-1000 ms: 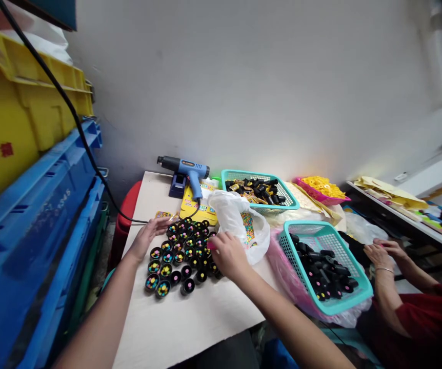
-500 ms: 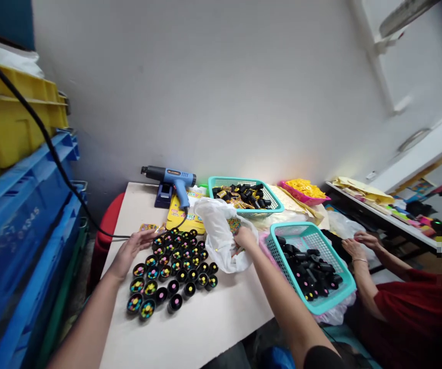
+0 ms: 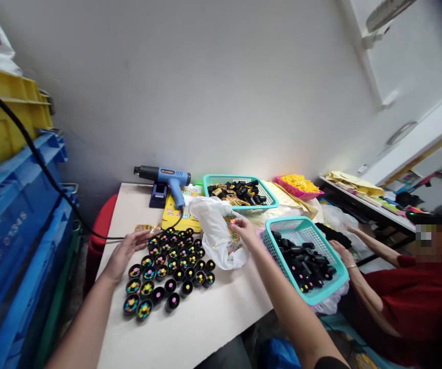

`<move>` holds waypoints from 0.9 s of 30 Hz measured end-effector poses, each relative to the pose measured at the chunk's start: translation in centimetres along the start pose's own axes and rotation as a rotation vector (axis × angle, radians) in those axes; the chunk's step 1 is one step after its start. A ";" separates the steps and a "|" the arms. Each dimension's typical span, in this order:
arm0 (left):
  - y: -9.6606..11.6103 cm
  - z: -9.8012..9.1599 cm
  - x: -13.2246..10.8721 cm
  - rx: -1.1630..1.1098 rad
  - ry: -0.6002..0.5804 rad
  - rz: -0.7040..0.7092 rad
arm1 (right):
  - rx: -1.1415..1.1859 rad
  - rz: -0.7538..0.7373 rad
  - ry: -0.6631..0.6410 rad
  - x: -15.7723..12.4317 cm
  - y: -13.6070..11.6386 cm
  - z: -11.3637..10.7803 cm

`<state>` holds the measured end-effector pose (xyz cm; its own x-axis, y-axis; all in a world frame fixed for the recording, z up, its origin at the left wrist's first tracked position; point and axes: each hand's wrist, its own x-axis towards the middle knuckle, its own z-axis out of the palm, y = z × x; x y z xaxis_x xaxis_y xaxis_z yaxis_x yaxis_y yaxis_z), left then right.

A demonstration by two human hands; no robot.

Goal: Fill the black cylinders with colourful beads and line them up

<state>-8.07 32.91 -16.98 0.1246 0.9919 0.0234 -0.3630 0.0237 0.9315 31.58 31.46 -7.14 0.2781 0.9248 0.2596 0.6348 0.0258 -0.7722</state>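
Several round black cups (image 3: 144, 309) stand grouped on the white table, many holding small coloured beads, some with a single pink or yellow piece showing. My left hand (image 3: 126, 251) rests at the group's upper left edge, fingers apart and holding nothing. A white plastic bag (image 3: 217, 230) lies open to the right of the cups, with many small coloured beads inside. At the bag's right side, my right hand (image 3: 245, 232) is pinched around a small reddish-pink piece at its fingertips.
A blue heat gun (image 3: 175, 179) sits on its stand at the back. Teal baskets (image 3: 342, 286) hold black parts; a pink basket (image 3: 301, 196) holds yellow pieces. Blue crates (image 3: 17, 225) rise at the left. A person in red (image 3: 390, 297) works at the right.
My right hand has risen slightly out of the white bag, and a small pinkish piece now shows at its fingertips. The co-worker's hands have moved apart. The whole view has shifted slightly.
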 end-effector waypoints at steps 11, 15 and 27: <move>0.3 0.4 -0.6 0.015 0.009 0.030 | -0.081 -0.210 -0.379 -11.1 -6.5 3.7; 0.4 0.5 -0.6 0.021 0.002 0.036 | -0.203 -0.318 -0.436 -12.8 -7.9 5.8; 0.3 0.4 -0.5 0.011 -0.002 0.036 | -0.684 -0.711 -0.455 -13.3 -11.3 6.4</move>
<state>-7.86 32.38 -16.55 0.1133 0.9919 0.0574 -0.3567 -0.0133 0.9341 16.12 21.34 -5.57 -0.5155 0.8396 0.1713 0.8515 0.5243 -0.0068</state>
